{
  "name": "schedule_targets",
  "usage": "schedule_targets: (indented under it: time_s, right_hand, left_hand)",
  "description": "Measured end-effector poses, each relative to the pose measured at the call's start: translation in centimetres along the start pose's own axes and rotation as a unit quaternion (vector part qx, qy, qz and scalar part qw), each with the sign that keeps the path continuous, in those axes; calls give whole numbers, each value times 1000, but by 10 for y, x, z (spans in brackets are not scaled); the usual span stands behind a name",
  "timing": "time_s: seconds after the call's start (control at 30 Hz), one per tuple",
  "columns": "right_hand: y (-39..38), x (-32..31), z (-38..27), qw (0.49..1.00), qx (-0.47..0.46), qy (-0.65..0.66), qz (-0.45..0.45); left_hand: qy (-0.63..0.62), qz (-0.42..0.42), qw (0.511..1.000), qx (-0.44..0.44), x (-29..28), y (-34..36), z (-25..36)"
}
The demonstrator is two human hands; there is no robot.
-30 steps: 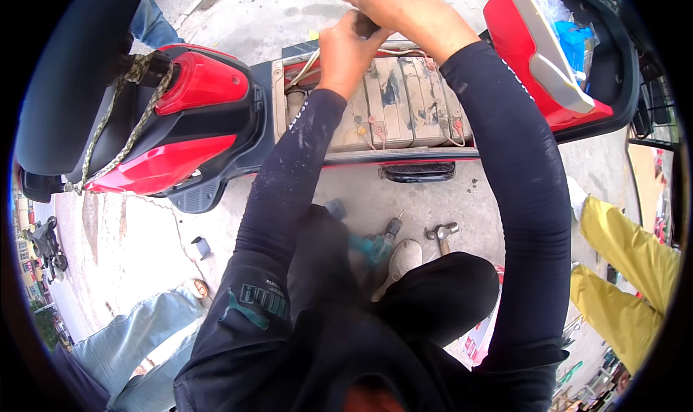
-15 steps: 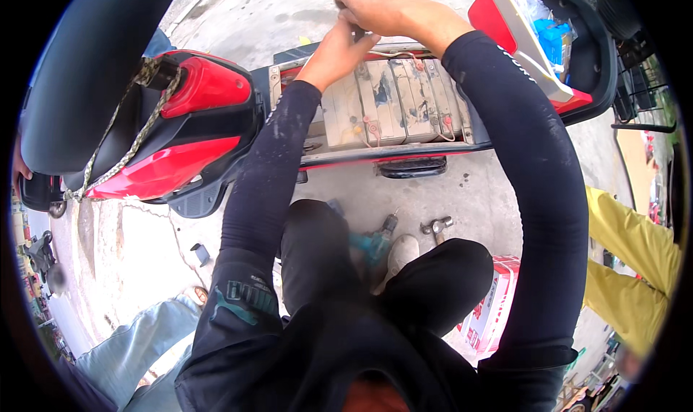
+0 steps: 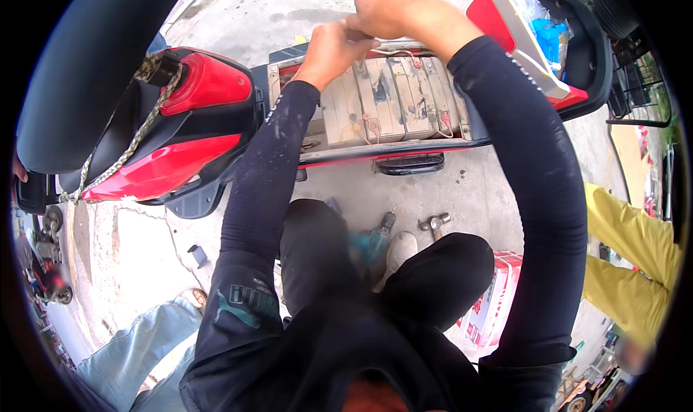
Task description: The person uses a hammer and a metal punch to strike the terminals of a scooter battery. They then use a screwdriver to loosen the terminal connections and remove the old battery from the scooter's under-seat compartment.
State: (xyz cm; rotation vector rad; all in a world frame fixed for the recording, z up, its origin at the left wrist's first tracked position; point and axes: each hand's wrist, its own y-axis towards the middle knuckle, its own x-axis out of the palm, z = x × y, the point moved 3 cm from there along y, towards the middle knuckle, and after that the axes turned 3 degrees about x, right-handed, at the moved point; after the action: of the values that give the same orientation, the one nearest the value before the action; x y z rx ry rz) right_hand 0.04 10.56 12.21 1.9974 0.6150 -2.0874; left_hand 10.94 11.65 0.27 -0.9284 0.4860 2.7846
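Observation:
My left hand (image 3: 329,53) and my right hand (image 3: 386,11) meet at the far edge of a red electric scooter's open battery compartment (image 3: 339,152). Closed fingers of both hands come together at one spot; whatever lies between them is too small and hidden to name. Just below the hands, several dusty grey-beige batteries (image 3: 382,94) stand side by side, with red-capped terminals (image 3: 372,125) and thin wires. A pale cable (image 3: 395,52) runs along the compartment's far side, close to my left fingertips.
On the ground by my feet lie a teal power drill (image 3: 377,240) and a hammer (image 3: 435,223). A red-and-white carton (image 3: 494,300) stands right of my knee. People in light-blue trousers (image 3: 137,340) and yellow trousers (image 3: 628,246) are nearby. Rope (image 3: 133,148) hangs at the scooter's front.
My right hand has shifted slightly to the right, and its wrist has bent more. My left hand has stayed nearly in place, its fingers still meeting the right hand's.

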Motion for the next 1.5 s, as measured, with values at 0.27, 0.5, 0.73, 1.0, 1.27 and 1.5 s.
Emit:
schedule_targets:
  time_s: [0.27, 0.5, 0.73, 1.0, 1.27, 1.5]
  right_hand:
    - [4, 20, 28, 966, -184, 94, 158]
    - [9, 26, 22, 949, -144, 4, 281]
    - [-15, 10, -8, 989, -30, -23, 143]
    - [13, 27, 28, 962, -191, 11, 195]
    - [1, 26, 44, 906, -278, 127, 292]
    - [-24, 34, 31, 955, -157, 37, 250]
  left_hand:
    - [-101, 7, 993, 55, 4, 0, 3]
    - [29, 134, 983, 122, 19, 9, -3]
    - [199, -9, 980, -23, 9, 8, 2]
    - [-127, 12, 992, 6, 2, 0, -4]
    - [-95, 54, 994, 26, 20, -13, 5]
    - [147, -32, 987, 53, 49, -13, -64]
